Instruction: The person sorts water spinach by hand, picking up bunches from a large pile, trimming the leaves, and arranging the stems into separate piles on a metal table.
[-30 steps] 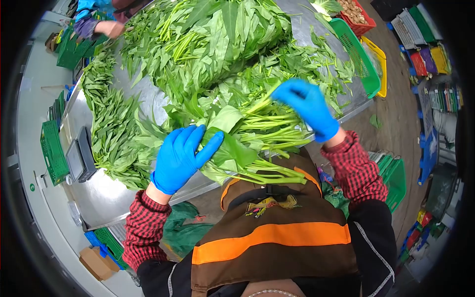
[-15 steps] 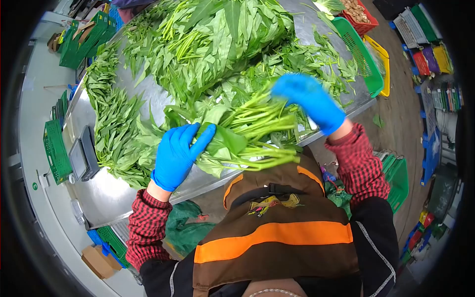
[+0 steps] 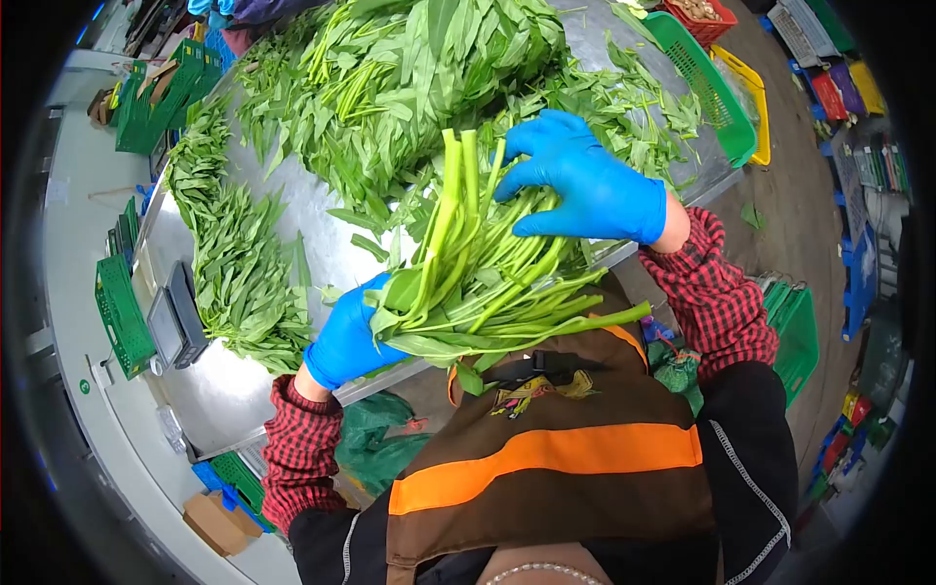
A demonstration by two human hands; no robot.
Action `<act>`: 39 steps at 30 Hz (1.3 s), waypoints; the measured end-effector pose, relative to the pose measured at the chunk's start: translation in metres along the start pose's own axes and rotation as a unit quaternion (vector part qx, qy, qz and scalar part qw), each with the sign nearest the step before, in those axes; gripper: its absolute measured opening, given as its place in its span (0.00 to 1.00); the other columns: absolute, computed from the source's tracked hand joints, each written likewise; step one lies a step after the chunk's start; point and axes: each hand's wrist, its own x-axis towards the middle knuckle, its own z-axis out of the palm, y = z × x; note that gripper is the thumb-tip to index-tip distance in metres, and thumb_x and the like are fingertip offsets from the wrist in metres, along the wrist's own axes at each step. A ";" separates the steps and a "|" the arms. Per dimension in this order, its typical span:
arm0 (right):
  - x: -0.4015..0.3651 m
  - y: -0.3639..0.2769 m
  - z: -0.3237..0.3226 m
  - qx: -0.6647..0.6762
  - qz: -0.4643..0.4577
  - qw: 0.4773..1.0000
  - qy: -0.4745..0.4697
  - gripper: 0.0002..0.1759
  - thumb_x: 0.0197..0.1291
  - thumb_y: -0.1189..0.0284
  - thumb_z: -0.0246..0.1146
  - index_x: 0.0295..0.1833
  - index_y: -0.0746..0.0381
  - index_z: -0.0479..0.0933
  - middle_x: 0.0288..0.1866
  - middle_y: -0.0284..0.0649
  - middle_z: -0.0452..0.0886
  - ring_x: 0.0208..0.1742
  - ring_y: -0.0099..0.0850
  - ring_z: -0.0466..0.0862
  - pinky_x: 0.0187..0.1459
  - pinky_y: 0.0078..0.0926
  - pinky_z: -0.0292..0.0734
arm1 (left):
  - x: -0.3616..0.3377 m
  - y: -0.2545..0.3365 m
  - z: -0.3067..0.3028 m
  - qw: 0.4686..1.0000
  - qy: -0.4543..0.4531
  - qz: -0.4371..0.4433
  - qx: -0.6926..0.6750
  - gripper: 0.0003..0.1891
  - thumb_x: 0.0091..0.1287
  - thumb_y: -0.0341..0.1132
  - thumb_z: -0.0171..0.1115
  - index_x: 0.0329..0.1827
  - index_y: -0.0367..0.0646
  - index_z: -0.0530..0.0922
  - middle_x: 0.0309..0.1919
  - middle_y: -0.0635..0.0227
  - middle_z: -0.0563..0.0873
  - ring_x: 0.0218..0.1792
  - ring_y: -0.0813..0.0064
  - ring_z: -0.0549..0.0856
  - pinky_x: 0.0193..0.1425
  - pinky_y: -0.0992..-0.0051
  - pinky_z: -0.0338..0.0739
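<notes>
1. Standing at the far left, a green slatted plastic crate [image 3: 124, 317] is seen beyond the edge of the shiny metal table [image 3: 219, 390].
2. Next, a dark grey, flat-screened device [image 3: 183, 304] is found at the table's left end, and beside it a long row of narrow-leaved greens [image 3: 244, 244] is laid out.
3. Now the left hand [image 3: 351, 331], gloved in blue: the bunch of leafy green stems [image 3: 487, 263] is held by it at the leafy end, the fingertips being covered by foliage.
4. That bunch is kept raised between both hands, over the table's near edge and before the brown apron with an orange band [image 3: 546, 468]; thick stem ends are fanned upward and rightward. Beyond it, a tall green heap [image 3: 439, 73] is piled.
5. Over to the right hand [image 3: 515, 185], also blue-gloved: thumb and fingers are curved and spread wide at the stems; whether any are touched cannot be told.
6. Farthest right, a green perforated basket [image 3: 707, 97] is set just beside a yellow plastic crate [image 3: 762, 136].
</notes>
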 end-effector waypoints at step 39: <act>0.032 0.012 -0.011 0.119 -0.053 0.988 0.081 0.25 0.60 0.53 0.64 0.52 0.63 0.79 0.46 0.47 0.82 0.47 0.41 0.82 0.49 0.33 0.76 | -0.032 -0.107 0.002 0.953 -0.074 -0.126 -0.267 0.55 0.30 0.25 0.81 0.70 0.35 0.64 0.62 0.62 0.77 0.64 0.67 0.75 0.70 0.68 0.65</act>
